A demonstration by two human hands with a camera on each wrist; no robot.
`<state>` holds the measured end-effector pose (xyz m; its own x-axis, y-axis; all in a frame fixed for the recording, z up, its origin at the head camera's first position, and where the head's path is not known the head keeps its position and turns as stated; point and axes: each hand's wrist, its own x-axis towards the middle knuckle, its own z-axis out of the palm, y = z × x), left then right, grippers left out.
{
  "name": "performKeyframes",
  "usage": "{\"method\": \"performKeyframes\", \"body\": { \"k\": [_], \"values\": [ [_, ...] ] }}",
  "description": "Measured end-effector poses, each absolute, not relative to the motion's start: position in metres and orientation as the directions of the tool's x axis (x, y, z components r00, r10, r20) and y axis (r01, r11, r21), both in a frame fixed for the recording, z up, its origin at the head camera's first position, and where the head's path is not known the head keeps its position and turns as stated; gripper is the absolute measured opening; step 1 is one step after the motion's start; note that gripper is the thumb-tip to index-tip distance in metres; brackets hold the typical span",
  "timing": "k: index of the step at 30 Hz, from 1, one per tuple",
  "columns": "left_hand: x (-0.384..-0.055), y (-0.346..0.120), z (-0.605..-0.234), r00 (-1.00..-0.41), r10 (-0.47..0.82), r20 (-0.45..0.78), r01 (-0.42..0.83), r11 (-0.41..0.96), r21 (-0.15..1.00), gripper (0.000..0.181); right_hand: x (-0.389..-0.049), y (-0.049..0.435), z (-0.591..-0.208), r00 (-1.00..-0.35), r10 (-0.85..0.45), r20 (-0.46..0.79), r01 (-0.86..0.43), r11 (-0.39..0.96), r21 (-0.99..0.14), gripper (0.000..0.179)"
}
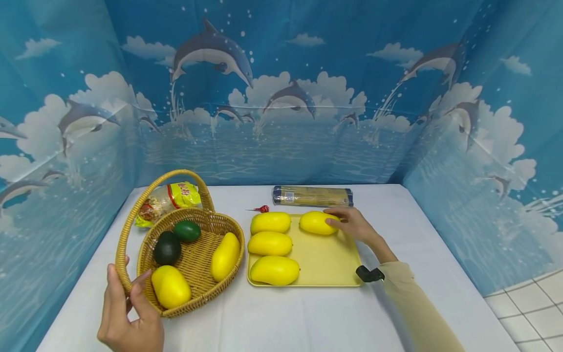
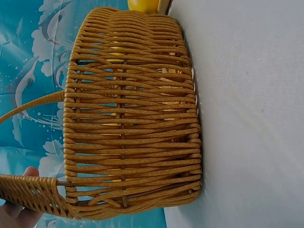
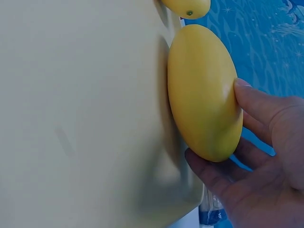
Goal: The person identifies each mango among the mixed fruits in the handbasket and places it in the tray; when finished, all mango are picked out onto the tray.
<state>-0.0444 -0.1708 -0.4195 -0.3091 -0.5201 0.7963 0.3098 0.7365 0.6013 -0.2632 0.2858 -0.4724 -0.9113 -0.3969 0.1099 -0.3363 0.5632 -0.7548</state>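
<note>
My left hand (image 1: 134, 315) holds the base of the handle of a wicker basket (image 1: 203, 304), thumb and fingers on either side of it. In the left wrist view the woven wall fills the middle, and only some fingers (image 2: 29, 214) show at the lower left. Inside the basket lie two yellow mangoes (image 1: 225, 256) and two dark green avocado-like fruits (image 1: 167, 248). With thumb and fingers, my right hand (image 1: 357, 227) grips another mango (image 3: 204, 92) at the back of a yellow tray (image 1: 327, 266). Three more mangoes (image 1: 274, 270) form a column along the tray's left side.
Behind the basket lies a clear and yellow food packet (image 1: 169, 198). A long wrapped package (image 1: 312, 196) lies behind the tray, with a small red-wrapped lollipop (image 1: 263, 209) to its left. Dolphin-print curtains (image 1: 281, 142) border the white table (image 1: 264, 322) at the back and sides.
</note>
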Motion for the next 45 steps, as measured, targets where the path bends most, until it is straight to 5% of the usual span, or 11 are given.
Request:
{"method": "performKeyframes", "body": {
  "k": [21, 28, 35, 45],
  "values": [
    [-0.042, -0.170, -0.418, -0.305, -0.532, 0.790, 0.325, 0.722, 0.611, 0.041, -0.268, 0.281, -0.457, -0.933, -0.348, 0.095, -0.282, 0.537, -0.795, 0.044],
    [-0.042, -0.170, -0.417, -0.316, -0.524, 0.790, 0.340, 0.715, 0.611, 0.041, -0.259, 0.259, -0.427, -0.911, -0.355, 0.210, -0.376, 0.506, -0.776, 0.045],
    [-0.042, -0.170, -0.416, -0.330, -0.520, 0.788, 0.333, 0.717, 0.612, 0.041, -0.237, 0.200, -0.376, -0.771, -0.557, 0.308, -0.560, 0.365, -0.744, 0.047],
    [-0.038, -0.171, -0.416, -0.377, -0.514, 0.771, 0.280, 0.730, 0.624, 0.045, -0.218, 0.119, -0.355, -0.495, -0.837, 0.235, -0.680, 0.204, -0.704, 0.052]
  ]
}}
